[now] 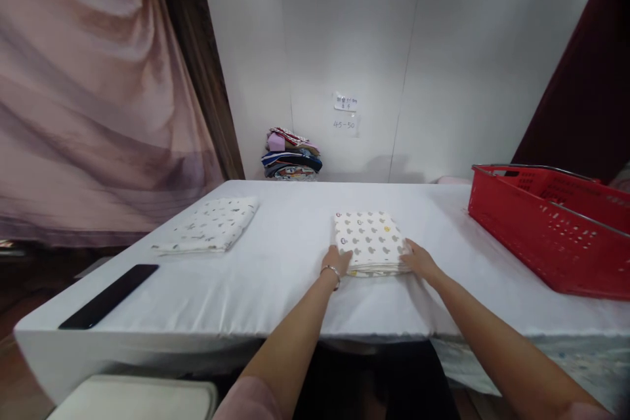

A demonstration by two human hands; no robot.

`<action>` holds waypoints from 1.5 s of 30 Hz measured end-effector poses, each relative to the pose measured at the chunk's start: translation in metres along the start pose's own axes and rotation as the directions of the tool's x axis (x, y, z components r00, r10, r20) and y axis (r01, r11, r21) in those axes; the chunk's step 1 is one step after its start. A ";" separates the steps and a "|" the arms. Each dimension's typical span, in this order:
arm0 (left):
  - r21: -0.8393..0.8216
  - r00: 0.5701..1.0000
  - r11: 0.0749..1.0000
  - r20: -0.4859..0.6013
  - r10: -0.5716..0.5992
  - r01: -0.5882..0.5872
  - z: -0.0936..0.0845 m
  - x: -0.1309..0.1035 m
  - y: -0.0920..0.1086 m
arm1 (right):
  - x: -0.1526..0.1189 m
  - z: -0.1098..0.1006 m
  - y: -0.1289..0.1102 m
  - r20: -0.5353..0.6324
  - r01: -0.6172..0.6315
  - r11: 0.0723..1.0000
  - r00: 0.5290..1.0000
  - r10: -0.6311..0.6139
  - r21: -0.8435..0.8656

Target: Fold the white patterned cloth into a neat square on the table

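A white cloth (370, 237) with small grey prints and a few yellow and red ones lies folded into a thick, roughly square stack on the white-covered table. My left hand (338, 260), with a bracelet at the wrist, touches the cloth's near left corner, thumb apart from the fingers. At the near right side, my right hand (417, 258) rests against the cloth's edge with its fingers spread. Another folded white cloth (209, 226) with small dark prints lies flat at the table's left.
A red basket (566, 236) with metal handles stands at the right of the table (285, 289). A black flat object (109, 296) lies at the front left. Folded fabrics (292, 156) are piled behind the table. A pale stool (132, 399) is below left.
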State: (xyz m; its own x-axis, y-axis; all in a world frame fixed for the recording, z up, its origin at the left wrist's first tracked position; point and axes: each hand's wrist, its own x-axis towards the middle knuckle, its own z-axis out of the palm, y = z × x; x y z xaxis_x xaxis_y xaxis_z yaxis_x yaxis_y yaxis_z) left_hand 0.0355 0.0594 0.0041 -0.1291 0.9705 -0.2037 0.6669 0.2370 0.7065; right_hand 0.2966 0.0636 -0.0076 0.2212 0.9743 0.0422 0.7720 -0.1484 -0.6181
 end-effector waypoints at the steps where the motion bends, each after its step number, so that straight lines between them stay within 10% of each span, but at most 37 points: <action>1: -0.006 1.000 1.000 0.017 0.019 -0.019 0.007 -0.005 -0.001 | 0.003 -0.004 0.004 -0.011 0.002 1.000 1.000 -0.002 -0.014; 6: -0.131 0.992 0.987 0.082 0.099 -0.088 0.028 -0.017 -0.010 | -0.001 -0.014 0.009 -0.123 0.160 0.947 0.972 -0.200 -0.278; 12: -0.171 0.998 0.984 0.016 0.060 -0.057 0.017 -0.006 -0.010 | -0.021 0.015 -0.042 -0.053 0.467 0.833 0.863 -0.503 -0.298; 26: -0.086 0.996 0.993 -0.056 0.073 -0.078 0.008 0.016 -0.001 | 0.002 0.041 -0.047 0.168 0.260 0.805 0.965 -0.201 -0.533; 45: -0.187 0.996 0.979 -0.020 -0.085 0.079 0.008 0.052 0.010 | 0.000 0.045 -0.046 0.138 0.260 0.783 0.965 -0.221 -0.565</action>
State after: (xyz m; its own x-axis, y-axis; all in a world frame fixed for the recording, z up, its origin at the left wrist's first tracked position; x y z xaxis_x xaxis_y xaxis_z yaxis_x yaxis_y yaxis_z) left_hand 0.0414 0.1119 -0.0049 -0.1999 0.9476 -0.2491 0.5052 0.3175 0.8025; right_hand 0.2343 0.0780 -0.0141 -0.0398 0.9968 0.0690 0.9987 0.0419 -0.0296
